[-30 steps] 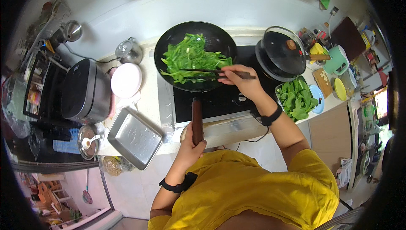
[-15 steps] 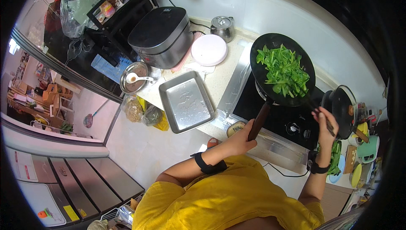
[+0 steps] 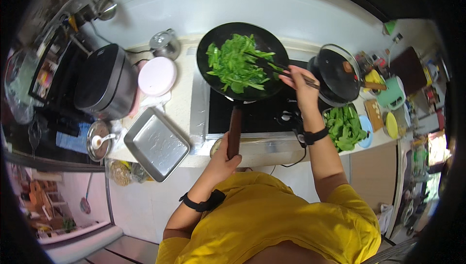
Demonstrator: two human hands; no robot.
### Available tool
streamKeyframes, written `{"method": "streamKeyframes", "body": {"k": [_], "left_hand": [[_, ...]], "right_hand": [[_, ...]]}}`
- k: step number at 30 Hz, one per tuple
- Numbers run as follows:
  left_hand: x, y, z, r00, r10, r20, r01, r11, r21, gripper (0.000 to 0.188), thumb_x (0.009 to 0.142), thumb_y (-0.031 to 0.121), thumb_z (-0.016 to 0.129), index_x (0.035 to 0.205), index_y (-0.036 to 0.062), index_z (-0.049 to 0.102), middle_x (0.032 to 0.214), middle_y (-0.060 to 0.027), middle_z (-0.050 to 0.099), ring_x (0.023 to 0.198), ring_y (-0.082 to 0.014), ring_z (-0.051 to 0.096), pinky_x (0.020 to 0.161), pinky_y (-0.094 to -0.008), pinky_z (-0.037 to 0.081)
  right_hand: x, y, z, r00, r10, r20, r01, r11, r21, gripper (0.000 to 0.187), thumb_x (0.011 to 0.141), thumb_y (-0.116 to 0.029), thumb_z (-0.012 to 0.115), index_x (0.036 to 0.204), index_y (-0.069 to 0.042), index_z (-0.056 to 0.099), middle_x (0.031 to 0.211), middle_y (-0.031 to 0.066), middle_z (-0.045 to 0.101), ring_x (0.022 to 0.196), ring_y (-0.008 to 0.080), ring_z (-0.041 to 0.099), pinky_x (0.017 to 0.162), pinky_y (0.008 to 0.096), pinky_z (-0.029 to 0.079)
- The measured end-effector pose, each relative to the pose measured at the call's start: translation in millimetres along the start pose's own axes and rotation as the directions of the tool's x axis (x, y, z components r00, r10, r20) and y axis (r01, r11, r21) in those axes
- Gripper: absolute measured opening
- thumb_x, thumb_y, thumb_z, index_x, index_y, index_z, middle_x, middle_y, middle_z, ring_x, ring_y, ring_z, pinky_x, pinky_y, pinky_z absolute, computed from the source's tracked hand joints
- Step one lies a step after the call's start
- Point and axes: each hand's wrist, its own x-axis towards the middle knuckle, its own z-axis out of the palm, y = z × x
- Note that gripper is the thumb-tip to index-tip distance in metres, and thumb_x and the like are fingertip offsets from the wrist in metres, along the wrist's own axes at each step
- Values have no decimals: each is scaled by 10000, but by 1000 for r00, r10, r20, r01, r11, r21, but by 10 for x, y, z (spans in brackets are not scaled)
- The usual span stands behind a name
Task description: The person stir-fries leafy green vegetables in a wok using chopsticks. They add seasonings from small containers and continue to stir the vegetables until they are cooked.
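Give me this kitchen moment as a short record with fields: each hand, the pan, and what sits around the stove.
Left hand: grips the wooden handle of the wok
Right hand: holds chopsticks, tips in the leafy greens
Wok: on the black cooktop
Right of stove: glass lid, bowl of raw greens
Left of stove: metal tray, pink lid, rice cooker

- One view only: a fisheye camera worn on the head, looking almost straight down.
- It sits above the person's yellow shirt [image 3: 291, 220], which fills the lower edge; the forearms rise from there.
- The counter [image 3: 182, 99] with the stove [image 3: 262, 116] lies mid-frame, fairly near.
- The wall [image 3: 233, 6] bends along the top rim; a dark border rings the picture.
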Motion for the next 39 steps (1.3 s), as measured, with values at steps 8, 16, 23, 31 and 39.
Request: {"method": "streamKeyframes", "body": {"k": [8, 16, 23, 31, 39], "left_hand": [[21, 4, -13, 1000, 20, 20, -21, 1000, 20, 746, 817, 48, 532, 1436, 48, 114, 853, -81, 520, 524, -113, 498, 482, -241, 427], [26, -14, 0, 1000, 25, -14, -25, 999, 26, 708, 817, -3, 510, 1426, 63, 154, 798, -49, 508, 509, -97, 487, 483, -227, 419], [22, -42, 5, 997, 71, -2, -71, 997, 1, 689, 820, -23, 482, 1424, 62, 163, 787, -48, 507, 507, -97, 484, 475, -227, 406], [37, -51, -7, 996, 82, 22, -82, 996, -19, 721, 808, 9, 527, 1427, 41, 157, 939, -58, 470, 572, -106, 494, 471, -231, 434], [20, -39, -6, 998, 62, 23, -61, 997, -49, 701, 805, -3, 518, 1413, 34, 170, 894, -43, 476, 542, -99, 473, 468, -225, 423]], "right_hand": [[-408, -6, 200, 963, 142, 231, -117, 986, -119, 176, 893, -28, 556, 1032, 68, 607, 923, 140, 646, 811, 191, 660, 743, 263, 550], [-132, -74, -113, 985, 14, 171, 37, 956, -291, 162, 879, -39, 583, 994, 65, 631, 903, 117, 660, 800, 166, 660, 708, 237, 541], [-80, -209, -357, 996, 47, -70, -65, 954, -292, 195, 905, -61, 546, 1046, 67, 590, 913, 144, 645, 799, 207, 662, 731, 272, 556], [267, 316, 149, 968, -88, 234, 149, 955, -255, 181, 880, -65, 597, 1024, 40, 631, 895, 94, 665, 815, 154, 648, 706, 234, 525], [74, -475, -33, 983, 5, 186, 34, 978, -204, 163, 883, -37, 575, 1009, 52, 626, 897, 118, 645, 811, 161, 643, 742, 271, 564]]}}
